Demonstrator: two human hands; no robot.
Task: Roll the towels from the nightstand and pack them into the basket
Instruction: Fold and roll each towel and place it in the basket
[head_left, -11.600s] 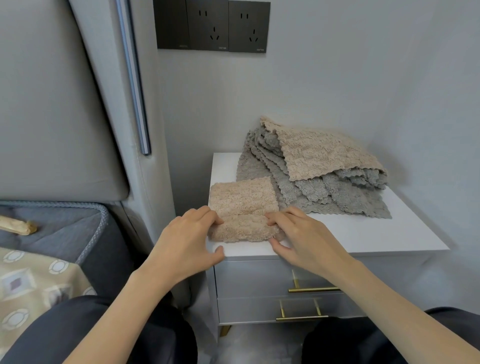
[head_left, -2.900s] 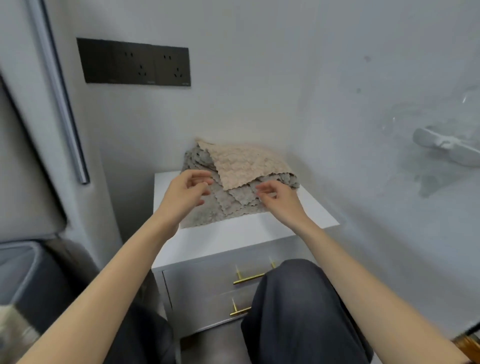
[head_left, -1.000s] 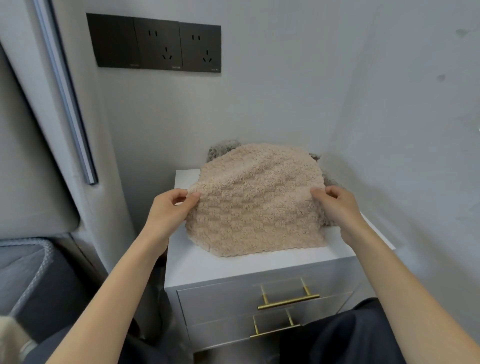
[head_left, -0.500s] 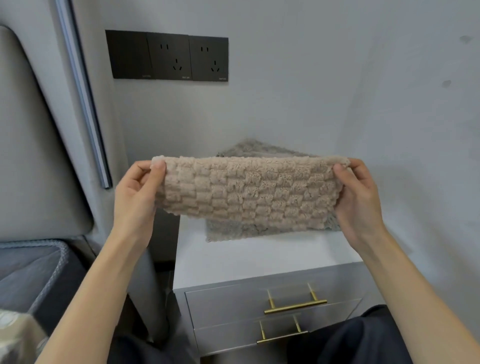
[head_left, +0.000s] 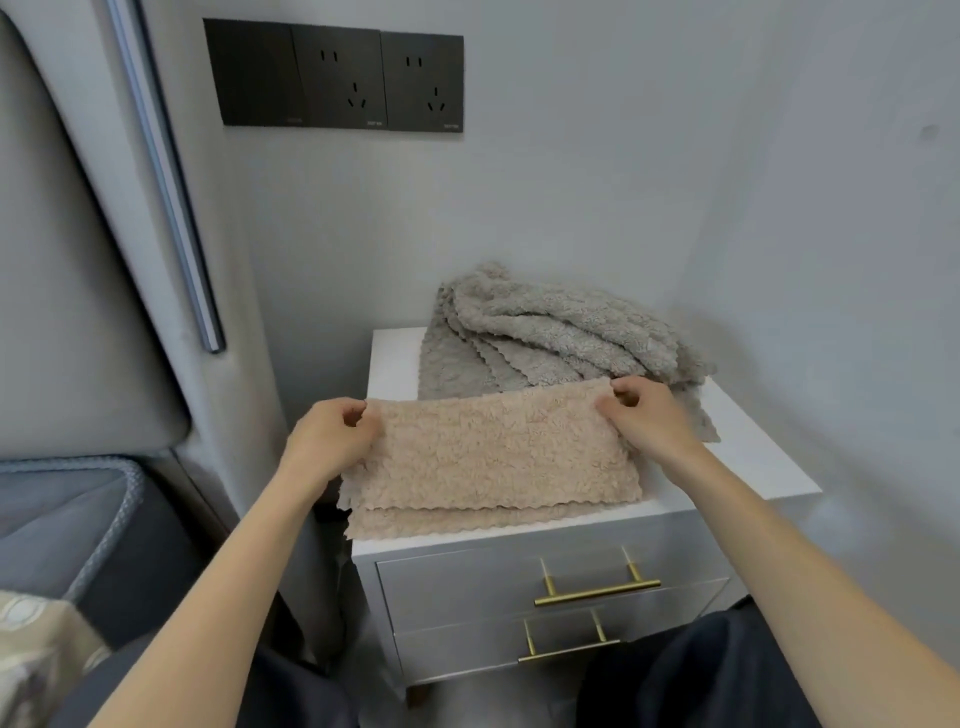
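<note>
The left hand (head_left: 332, 434) and right hand (head_left: 647, 410) each pinch a top corner of the beige towel (head_left: 493, 457), folded in half on the front of the nightstand (head_left: 769, 467). The step looks like folding. Next, it needs rolling up tight.

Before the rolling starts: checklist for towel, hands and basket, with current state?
1. The beige fluffy towel lies folded on the white nightstand: ok.
2. The left hand pinches its far left corner: ok.
3. The right hand pinches its far right corner: ok.
4. Near edges of the two layers aligned: not ok, the lower layer sticks out.
5. Towel clear of the grey towel pile behind: cannot tell.
6. Whether the basket is within reach: cannot tell, not in view.
</note>
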